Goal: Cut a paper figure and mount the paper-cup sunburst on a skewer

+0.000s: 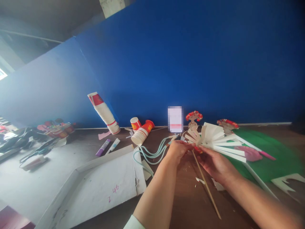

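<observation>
A paper cup (215, 137), cut into white strips that fan outward, is held between my two hands above the dark table. My left hand (179, 150) pinches its left side near the base, where a bit of red shows. From the other side, the fingers of my right hand (213, 161) close round the base under the strips. A thin wooden stick (206, 187) slants down from between my hands toward the table's near side; how it meets the cup is hidden by my fingers. White paper scraps (200, 180) lie below my right hand.
Left of my arms lies a white cardboard box lid (102, 184), with markers (103, 148) behind it. A tall stack of paper cups (105, 113) leans near the blue partition (190, 57). Pale cables (152, 154) loop beside my left hand; a green sheet (269, 152) lies right.
</observation>
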Demonstrator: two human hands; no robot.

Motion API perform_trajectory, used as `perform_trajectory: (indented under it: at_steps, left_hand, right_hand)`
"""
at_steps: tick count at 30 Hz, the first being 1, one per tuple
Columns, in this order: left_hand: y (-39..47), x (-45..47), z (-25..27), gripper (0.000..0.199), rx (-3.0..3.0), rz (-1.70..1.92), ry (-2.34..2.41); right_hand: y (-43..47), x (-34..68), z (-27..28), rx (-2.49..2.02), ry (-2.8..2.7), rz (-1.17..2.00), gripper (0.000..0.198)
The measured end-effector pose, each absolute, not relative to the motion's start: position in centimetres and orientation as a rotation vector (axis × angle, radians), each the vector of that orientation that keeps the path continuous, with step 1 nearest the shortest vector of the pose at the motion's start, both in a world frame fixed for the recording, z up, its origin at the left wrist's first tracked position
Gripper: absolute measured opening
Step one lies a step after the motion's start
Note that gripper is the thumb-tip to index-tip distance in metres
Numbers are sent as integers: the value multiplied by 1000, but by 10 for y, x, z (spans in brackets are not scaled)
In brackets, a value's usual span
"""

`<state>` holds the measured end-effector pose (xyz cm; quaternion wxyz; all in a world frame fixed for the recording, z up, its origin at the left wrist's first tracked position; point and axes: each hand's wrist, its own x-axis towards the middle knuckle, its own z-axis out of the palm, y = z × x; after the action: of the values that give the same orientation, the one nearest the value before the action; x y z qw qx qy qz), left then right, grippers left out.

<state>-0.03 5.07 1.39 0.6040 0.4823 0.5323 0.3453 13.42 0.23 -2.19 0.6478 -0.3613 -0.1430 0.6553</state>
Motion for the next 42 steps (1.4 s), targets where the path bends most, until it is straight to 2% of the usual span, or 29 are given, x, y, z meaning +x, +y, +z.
perform_trajectory:
  at_steps: [5, 10, 27, 42]
  left_hand:
    - [50, 1, 15, 34, 1043, 805, 1198]
    - [49, 4, 14, 20, 897, 795, 1065]
    - [50, 0, 25, 6, 813, 744, 1059]
    - [51, 0, 22, 14, 865, 768, 1085]
  right_hand:
    - [3, 134, -24, -828, -347, 1472, 11]
    - [3, 134, -24, -836, -351, 1461, 12]
    - [4, 135, -26, -847, -331, 1462, 11]
    - [1, 132, -19, -856, -310, 1460, 11]
